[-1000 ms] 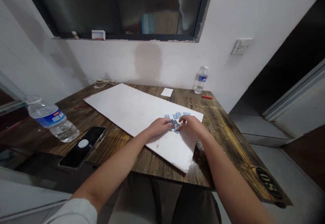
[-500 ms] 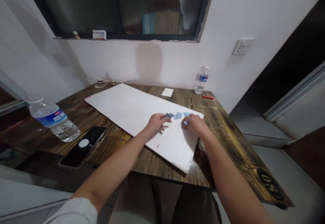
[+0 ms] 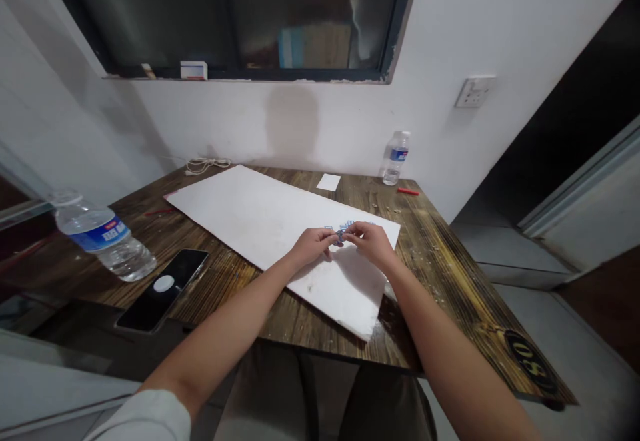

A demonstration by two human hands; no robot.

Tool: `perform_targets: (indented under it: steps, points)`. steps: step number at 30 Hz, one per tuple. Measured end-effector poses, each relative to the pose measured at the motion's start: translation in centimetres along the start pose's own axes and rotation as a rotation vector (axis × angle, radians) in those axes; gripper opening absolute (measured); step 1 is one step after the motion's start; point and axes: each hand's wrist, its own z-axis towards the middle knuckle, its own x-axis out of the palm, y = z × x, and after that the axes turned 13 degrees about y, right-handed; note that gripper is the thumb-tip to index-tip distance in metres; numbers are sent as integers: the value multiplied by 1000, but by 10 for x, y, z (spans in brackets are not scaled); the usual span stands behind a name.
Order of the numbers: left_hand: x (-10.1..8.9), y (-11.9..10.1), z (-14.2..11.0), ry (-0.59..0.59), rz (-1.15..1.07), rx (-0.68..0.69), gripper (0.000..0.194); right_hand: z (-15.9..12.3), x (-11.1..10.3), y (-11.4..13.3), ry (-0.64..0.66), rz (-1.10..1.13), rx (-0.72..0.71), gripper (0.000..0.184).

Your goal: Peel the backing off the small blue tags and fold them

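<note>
Blue pieces point(image 3: 340, 236) are between my fingertips over the white board point(image 3: 240, 208). Left to right: large bottle point(image 3: 103, 233), blue label, lettering unreadable; left hand point(image 3: 311, 246), narrow pinch on pieces; right hand point(image 3: 371, 241), same; small bottle point(image 3: 397, 158), blue label; oval plate point(image 3: 531, 361) reads "08".

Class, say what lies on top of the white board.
Small blue-and-white pieces lie on the board. The left hand and right hand hide part; anything there cannot be seen.

A labelled water bottle point(image 3: 103, 234) was observed at the left of the frame, near a dark phone point(image 3: 163, 290); a smaller bottle point(image 3: 397, 158) was noted upper right of centre, near a red pen point(image 3: 408, 191).
</note>
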Motion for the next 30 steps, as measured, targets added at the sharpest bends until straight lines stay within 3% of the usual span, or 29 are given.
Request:
perform_targets:
  steps: [4, 9, 21, 25, 30]
  points:
    - [-2, 3, 3, -77, 61, 36, 25, 1, 0, -2, -3, 9, -20, 15]
    - [-3, 5, 2, -71, 69, 45, 27, 3, 4, -3, 30, -32, -74, 16]
    - [-3, 1, 0, -190, 44, 47, 23, 3, 5, -4, 71, -8, -51, 22]
    - [-4, 5, 4, -282, 14, 41, 23, 1, 3, 0, 176, -16, 21, 17]
    - [-8, 1, 6, -369, -245, -14, 36, -3, 6, 5, 346, -86, 17, 17]
